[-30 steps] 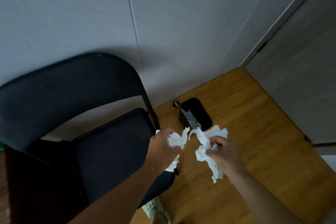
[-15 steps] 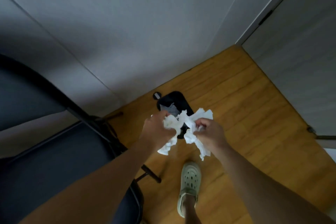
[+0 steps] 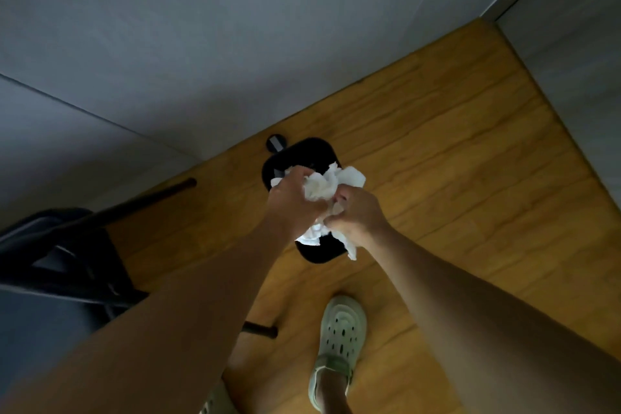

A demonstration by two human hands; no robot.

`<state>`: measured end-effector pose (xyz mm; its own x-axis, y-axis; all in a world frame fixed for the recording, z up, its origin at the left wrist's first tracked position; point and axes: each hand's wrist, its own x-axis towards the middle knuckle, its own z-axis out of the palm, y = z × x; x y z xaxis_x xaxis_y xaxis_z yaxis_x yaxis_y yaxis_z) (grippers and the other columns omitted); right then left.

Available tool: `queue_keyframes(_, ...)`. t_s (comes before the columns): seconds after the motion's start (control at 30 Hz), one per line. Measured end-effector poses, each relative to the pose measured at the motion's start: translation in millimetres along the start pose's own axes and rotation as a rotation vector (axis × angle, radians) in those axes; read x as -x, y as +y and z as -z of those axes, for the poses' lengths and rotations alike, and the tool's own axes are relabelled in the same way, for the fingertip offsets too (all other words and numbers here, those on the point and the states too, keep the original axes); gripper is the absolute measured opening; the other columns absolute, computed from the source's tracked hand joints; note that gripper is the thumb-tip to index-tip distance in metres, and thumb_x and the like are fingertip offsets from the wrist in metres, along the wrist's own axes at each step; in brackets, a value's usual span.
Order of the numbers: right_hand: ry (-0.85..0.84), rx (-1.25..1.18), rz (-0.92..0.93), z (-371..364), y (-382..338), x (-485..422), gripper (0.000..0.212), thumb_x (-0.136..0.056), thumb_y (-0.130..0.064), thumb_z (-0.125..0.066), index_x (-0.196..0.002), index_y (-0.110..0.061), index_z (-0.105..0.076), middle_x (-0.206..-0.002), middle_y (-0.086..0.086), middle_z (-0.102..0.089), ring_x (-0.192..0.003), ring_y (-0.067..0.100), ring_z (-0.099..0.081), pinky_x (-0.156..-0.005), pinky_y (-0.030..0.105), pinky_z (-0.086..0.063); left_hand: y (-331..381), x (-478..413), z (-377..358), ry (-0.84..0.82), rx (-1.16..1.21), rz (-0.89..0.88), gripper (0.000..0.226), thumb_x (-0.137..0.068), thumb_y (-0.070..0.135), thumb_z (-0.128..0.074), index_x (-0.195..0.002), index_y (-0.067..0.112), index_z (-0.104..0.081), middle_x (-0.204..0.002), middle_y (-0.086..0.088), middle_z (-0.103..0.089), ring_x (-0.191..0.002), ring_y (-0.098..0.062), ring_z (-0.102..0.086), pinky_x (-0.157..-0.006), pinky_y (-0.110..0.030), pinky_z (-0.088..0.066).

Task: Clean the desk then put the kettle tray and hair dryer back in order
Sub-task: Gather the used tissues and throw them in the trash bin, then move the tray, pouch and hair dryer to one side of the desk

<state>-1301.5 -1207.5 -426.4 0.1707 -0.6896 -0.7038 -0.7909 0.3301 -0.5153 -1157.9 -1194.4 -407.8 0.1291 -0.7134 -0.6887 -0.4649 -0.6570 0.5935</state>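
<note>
Crumpled white tissue paper [image 3: 322, 186] is bunched between both hands. My left hand [image 3: 292, 202] grips its left side and my right hand [image 3: 356, 217] grips its right side, the two pressed close together. Directly below them stands a black waste bin [image 3: 312, 151] on the wooden floor, against the wall; the hands and tissue hide most of its opening. The desk, kettle tray and hair dryer are not in view.
A black folding chair [image 3: 60, 265] stands at the left, one leg foot [image 3: 262, 329] reaching toward my light green clog [image 3: 339, 333]. A small round black object [image 3: 276, 143] lies by the wall behind the bin. A grey door [image 3: 571, 44] is at the right.
My hands have come together, wadding two loose tissue pieces into one bunch, and now hang over the bin. The view has tilted down and right, so the chair has slid to the left.
</note>
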Motion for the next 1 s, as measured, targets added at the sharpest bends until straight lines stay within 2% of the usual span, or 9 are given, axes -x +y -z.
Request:
queue_keyframes(0.13, -0.035, -0.002, 0.017, 8, 1, -1, 0.051, -0.078, -0.014, -0.077, -0.126, -0.019, -0.062, -0.12, -0.001, -0.067, -0.107, 0.019, -0.066, -0.087, 0.033, -0.057, -13, -6, -4, -0.042, -0.009, -0.003, 0.078, -0.08, 0.023, -0.08, -0.146, 0.037, -0.039, -0.134, 0.002, -0.052, -0.121, -0.018, -0.049, -0.083, -0.022, -0.039)
queue_keyframes(0.2, -0.041, 0.0, 0.017, 17, -1, 6, 0.058, -0.079, -0.01, -0.075, -0.134, -0.022, -0.06, -0.13, -0.001, -0.064, -0.113, 0.02, -0.065, -0.091, 0.036, -0.057, -13, -6, 1, -0.046, 0.009, 0.005, 0.081, -0.081, 0.023, -0.08, -0.148, 0.039, -0.037, -0.145, 0.003, -0.049, -0.129, -0.021, -0.049, -0.087, -0.027, -0.042)
queue_keyframes(0.33, -0.046, -0.046, 0.011, 34, -8, 21, 0.062, -0.082, -0.014, -0.077, -0.139, -0.02, -0.056, -0.138, 0.004, -0.061, -0.121, 0.024, -0.062, -0.096, 0.041, -0.056, -7, 0, 10, -0.054, 0.027, 0.028, 0.082, -0.079, 0.025, -0.082, -0.148, 0.038, -0.04, -0.15, 0.004, -0.047, -0.134, -0.021, -0.049, -0.096, -0.032, -0.049)
queue_keyframes(0.47, -0.02, -0.093, 0.003, 44, -18, 40, 0.061, -0.083, -0.011, -0.076, -0.14, -0.02, -0.056, -0.144, 0.001, -0.056, -0.127, 0.021, -0.058, -0.097, 0.036, -0.055, 2, 18, 23, -0.065, 0.032, 0.018, 0.074, -0.079, 0.026, -0.083, -0.144, 0.035, -0.048, -0.145, 0.004, -0.051, -0.135, -0.021, -0.047, -0.103, -0.038, -0.049)
queue_keyframes(0.67, -0.007, -0.124, 0.039, 44, -56, 95, 0.059, -0.084, -0.009, -0.074, -0.138, -0.025, -0.057, -0.14, 0.0, -0.058, -0.126, 0.014, -0.057, -0.072, 0.018, -0.054, 22, 86, 68, -0.09, -0.213, -0.071, 0.065, -0.083, 0.026, -0.076, -0.142, 0.029, -0.048, -0.139, 0.002, -0.056, -0.13, -0.02, -0.05, -0.088, -0.026, -0.045)
queue_keyframes(0.73, -0.011, -0.106, 0.068, 42, -75, 120, 0.059, -0.085, -0.012, -0.074, -0.14, -0.024, -0.055, -0.142, -0.002, -0.056, -0.127, 0.014, -0.055, -0.084, 0.022, -0.055, 29, 116, 89, -0.118, -0.324, -0.117, 0.058, -0.087, 0.024, -0.071, -0.141, 0.026, -0.048, -0.139, 0.0, -0.056, -0.129, -0.021, -0.05, -0.088, -0.026, -0.041)
queue_keyframes(0.8, -0.022, -0.07, 0.085, 41, -97, 148, 0.06, -0.088, -0.017, -0.073, -0.143, -0.023, -0.051, -0.143, -0.002, -0.056, -0.129, 0.016, -0.055, -0.096, 0.03, -0.054, 34, 145, 111, -0.141, -0.414, -0.141, 0.06, -0.09, 0.031, -0.067, -0.145, 0.027, -0.043, -0.145, 0.001, -0.051, -0.133, -0.022, -0.046, -0.096, -0.028, -0.041)
queue_keyframes(0.9, -0.059, 0.054, 0.107, 38, -130, 194, 0.065, -0.092, -0.033, -0.068, -0.151, -0.025, -0.043, -0.141, 0.004, -0.06, -0.125, 0.024, -0.059, -0.1, 0.037, -0.052, 35, 189, 144, -0.179, -0.516, -0.168, 0.064, -0.093, 0.047, -0.06, -0.15, 0.029, -0.037, -0.152, 0.002, -0.045, -0.138, -0.021, -0.042, -0.109, -0.039, -0.043)
queue_keyframes(1.0, -0.074, 0.162, 0.144, 35, -162, 242, 0.068, -0.096, -0.046, -0.06, -0.156, -0.024, -0.035, -0.156, -0.002, -0.044, -0.133, 0.019, -0.052, -0.105, 0.033, -0.045, 36, 237, 179, -0.178, -0.589, -0.199, 0.066, -0.095, 0.058, -0.051, -0.151, 0.027, -0.036, -0.154, 0.001, -0.042, -0.141, -0.023, -0.04, -0.11, -0.044, -0.042)
